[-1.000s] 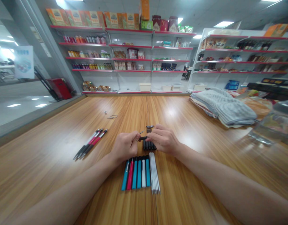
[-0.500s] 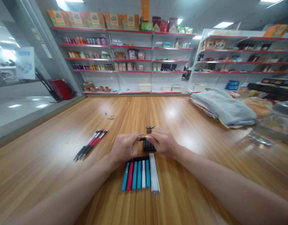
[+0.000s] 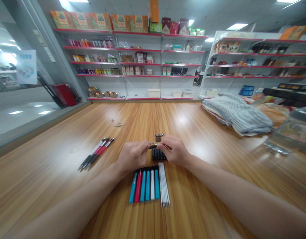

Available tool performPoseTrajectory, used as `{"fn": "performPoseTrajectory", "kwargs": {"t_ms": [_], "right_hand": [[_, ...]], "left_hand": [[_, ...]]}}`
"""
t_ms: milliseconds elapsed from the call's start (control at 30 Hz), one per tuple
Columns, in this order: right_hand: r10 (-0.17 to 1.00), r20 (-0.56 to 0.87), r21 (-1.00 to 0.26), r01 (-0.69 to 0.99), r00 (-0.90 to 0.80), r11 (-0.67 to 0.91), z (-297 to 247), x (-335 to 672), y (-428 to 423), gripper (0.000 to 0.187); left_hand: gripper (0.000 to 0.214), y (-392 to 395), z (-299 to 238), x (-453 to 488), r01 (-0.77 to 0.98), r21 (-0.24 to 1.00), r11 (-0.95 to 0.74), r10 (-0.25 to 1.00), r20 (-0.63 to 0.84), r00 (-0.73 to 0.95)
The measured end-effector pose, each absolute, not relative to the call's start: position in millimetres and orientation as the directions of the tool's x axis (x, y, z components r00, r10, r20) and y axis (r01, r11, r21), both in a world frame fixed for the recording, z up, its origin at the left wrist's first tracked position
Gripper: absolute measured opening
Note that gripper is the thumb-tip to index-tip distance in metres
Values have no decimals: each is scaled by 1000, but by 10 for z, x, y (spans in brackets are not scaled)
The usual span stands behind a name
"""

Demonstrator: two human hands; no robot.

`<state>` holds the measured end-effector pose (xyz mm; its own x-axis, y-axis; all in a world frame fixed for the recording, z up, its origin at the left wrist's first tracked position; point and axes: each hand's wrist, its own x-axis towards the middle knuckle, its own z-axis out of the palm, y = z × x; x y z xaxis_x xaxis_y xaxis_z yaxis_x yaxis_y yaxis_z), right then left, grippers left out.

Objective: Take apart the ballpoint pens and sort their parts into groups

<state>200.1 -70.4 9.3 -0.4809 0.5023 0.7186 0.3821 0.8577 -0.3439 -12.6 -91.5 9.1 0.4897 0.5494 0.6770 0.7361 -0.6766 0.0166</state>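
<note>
Pen part (image 3: 153, 146), L hand (image 3: 133, 155), R hand (image 3: 173, 150), 6 pens (image 3: 145, 185)

The left hand (image 3: 133, 156) and right hand (image 3: 173, 151) are bare, with slim, tapering fingers (image 3: 169, 142); their nails are too small to make out. Nothing is worn on either wrist. From the left hand, the left forearm (image 3: 75, 196) runs bare, long and smooth, widening toward the lower edge of the view, and the right forearm (image 3: 237, 196) on its far side matches it.
</note>
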Motion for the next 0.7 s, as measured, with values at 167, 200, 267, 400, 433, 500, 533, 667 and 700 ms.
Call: {"fn": "performPoseTrajectory", "kwargs": {"t_ms": [167,200,267,400,433,500,533,667,700], "right_hand": [[514,705,-376,357,-488,855,118,1991,-724,18],[514,707,-378,356,-485,855,121,1984,-727,20],[515,715,-382,352,-474,855,126,1970,-730,20],[597,716,-445,423,-362,789,107,2019,-651,19],[634,712,-469,468,-302,749,89,2059,-595,20],[705,684,-502,581,-187,641,33,2172,-428,22],[740,658,-506,645,-141,573,-1,2238,-323,22],[858,500,-403,844,-121,353,-102,2446,128,27],[862,485,-361,865,-144,348,-109,2464,226,27]], "left_hand": [[20,-916,84,-128,743,7,-669,557,666,495],[20,-917,84,-129,745,4,-667,559,664,496],[21,-916,85,-133,754,6,-657,567,663,489],[23,-891,85,-155,794,48,-606,595,689,413],[23,-880,83,-162,803,65,-592,602,699,387],[24,-855,77,-175,820,96,-564,616,710,341],[25,-843,74,-181,828,109,-550,625,711,322],[28,-808,68,-199,857,129,-498,659,699,278],[28,-803,67,-202,861,130,-491,665,695,274]]}}
